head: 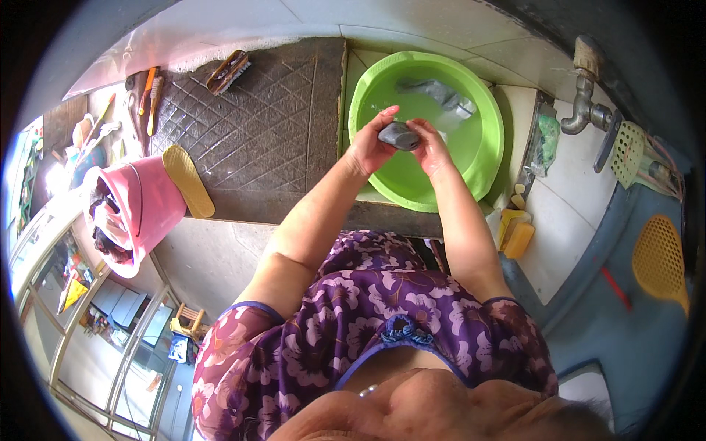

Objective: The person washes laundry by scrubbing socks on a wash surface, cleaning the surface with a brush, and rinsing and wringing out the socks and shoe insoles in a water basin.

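Note:
Between my left hand [375, 144] and my right hand [432, 148] is a dark grey, smooth, rounded object [399, 136], possibly a wet stone; its exact kind is unclear. Fingers of both hands hold its two ends, above a round green plastic basin [496, 138] of water. Grey cloth [436, 91] with a whitish part lies in the water near the basin's far side. Left of the basin, a scrub brush [229, 72] with white bristles rests on a dark, wet slab [259, 121] scored with crossed grooves.
A pink bucket [160, 193] of clothes and a yellow sole-shaped piece [188, 182] stand at the slab's left end, near two smaller brushes [151, 99]. On the right are a metal tap [584, 105], yellow soap bars [519, 240] and a perforated yellow skimmer [659, 256].

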`<action>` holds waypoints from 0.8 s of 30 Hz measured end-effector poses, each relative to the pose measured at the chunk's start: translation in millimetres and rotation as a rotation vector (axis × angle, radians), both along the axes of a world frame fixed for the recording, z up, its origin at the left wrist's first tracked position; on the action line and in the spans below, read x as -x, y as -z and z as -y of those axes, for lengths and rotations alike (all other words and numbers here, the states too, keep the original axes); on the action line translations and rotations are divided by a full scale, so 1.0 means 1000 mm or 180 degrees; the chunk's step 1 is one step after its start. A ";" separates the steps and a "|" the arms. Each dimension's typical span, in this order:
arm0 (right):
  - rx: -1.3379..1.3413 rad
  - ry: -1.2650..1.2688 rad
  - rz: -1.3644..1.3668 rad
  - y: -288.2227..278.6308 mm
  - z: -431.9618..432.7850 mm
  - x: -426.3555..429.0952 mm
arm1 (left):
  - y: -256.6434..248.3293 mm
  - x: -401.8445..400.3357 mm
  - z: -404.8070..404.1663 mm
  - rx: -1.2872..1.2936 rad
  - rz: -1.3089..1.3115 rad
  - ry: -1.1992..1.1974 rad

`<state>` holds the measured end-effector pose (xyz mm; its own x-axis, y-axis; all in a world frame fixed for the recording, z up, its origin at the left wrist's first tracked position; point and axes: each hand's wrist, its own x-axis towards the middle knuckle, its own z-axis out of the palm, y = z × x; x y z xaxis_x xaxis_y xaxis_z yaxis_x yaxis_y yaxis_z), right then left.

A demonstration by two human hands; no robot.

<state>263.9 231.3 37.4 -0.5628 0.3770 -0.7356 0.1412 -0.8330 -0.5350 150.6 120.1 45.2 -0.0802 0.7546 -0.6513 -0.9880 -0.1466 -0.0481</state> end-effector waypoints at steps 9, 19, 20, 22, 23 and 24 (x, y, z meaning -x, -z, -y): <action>-0.0718 -0.0082 0.0720 -0.016 0.030 -0.011 | -0.001 -0.008 0.005 0.0400 -0.2156 0.1034; -0.3874 -0.0114 0.3366 0.154 -0.017 -0.098 | 0.079 -0.043 0.001 0.2244 -0.5391 0.2542; -0.3480 -0.0674 0.2633 0.163 -0.018 -0.104 | 0.085 -0.053 -0.003 0.2182 -0.5376 0.2718; -0.3006 -0.1726 0.1494 0.166 -0.006 -0.101 | 0.099 -0.066 0.003 0.2104 -0.5174 0.2811; -0.2977 -0.1747 0.1465 0.158 -0.006 -0.096 | 0.103 -0.068 0.008 0.2055 -0.5173 0.2812; -0.3093 -0.1641 0.1543 0.151 -0.012 -0.096 | 0.103 -0.070 0.009 0.2056 -0.5161 0.2816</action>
